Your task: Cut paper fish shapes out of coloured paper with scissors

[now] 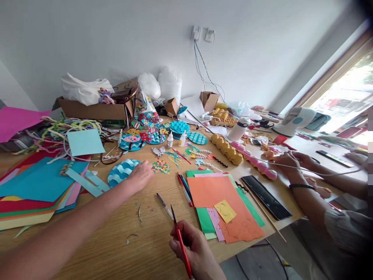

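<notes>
Paper (37,179) in turquoise, red, green, orange and pale yellow lies in a fanned stack at the far left of the wooden table (107,241), below a tangle of pipe cleaners (65,130). A light blue square sheet (85,142) rests at the tangle's right edge, and pale blue paper strips (84,182) reach past the stack's right side. Next comes a blue wave-patterned disc (122,170), its lower right edge hidden by the person's left arm. Just beyond it is the left hand (141,175), back upward, fingers together and stretched toward a heap of multicoloured confetti (161,167); whether they pinch anything, I cannot tell. Behind the heap stand two small glue bottles (169,140).

Nearer, a pen (163,204) lies slantwise on the wood, its lower end close to red-handled scissors (181,243). The right hand (194,247) grips these above the table, fingers curled round the handle, blades pointing up and away from the person. Further right, an orange sheet (215,192) tops a pile of green and pink paper, with a small yellow paper square (225,211) on it. Beyond a black flat slab (265,196), a co-worker's hands (288,163) meet beside a pink egg-carton strip (258,162).
</notes>
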`<state>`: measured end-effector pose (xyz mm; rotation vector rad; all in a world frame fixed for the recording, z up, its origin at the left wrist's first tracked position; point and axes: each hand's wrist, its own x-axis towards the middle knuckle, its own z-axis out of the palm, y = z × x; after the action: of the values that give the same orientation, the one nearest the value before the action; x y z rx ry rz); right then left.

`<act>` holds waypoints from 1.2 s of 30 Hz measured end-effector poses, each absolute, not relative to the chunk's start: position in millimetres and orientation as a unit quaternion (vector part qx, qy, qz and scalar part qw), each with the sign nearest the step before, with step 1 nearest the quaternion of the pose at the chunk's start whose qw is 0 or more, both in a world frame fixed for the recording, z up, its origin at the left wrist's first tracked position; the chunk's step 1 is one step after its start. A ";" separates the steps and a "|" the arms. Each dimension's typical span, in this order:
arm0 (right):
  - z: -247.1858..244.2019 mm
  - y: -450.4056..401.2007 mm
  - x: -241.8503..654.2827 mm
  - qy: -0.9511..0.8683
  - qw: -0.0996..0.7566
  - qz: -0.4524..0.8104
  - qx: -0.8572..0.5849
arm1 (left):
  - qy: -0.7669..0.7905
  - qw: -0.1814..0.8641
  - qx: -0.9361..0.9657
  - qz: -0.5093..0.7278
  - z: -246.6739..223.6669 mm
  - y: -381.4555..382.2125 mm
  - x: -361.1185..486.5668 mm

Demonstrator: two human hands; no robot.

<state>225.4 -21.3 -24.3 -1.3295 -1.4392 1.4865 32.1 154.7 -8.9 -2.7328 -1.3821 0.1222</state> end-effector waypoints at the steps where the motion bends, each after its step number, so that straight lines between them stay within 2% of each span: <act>1: -24.6 -21.6 226.3 -0.551 0.337 0.572 -0.505 | -0.448 0.034 -0.892 0.045 -11.2 157.6 33.3; 11: -26.0 -23.2 225.3 -0.568 0.333 0.540 -0.525 | -0.415 0.006 -0.909 0.044 -15.0 166.1 35.8; 20: -17.5 -24.0 221.0 -0.563 0.326 0.552 -0.522 | -0.383 -0.044 -0.916 0.109 9.4 101.7 2.8; 36: -20.8 -26.4 214.2 -0.577 0.312 0.552 -0.515 | -0.448 -0.113 -0.878 0.129 -10.7 88.7 -12.6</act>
<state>214.2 -26.4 -20.8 -1.3585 -1.5225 1.4566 -12.6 88.7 -10.7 -2.9746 -1.5176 0.4378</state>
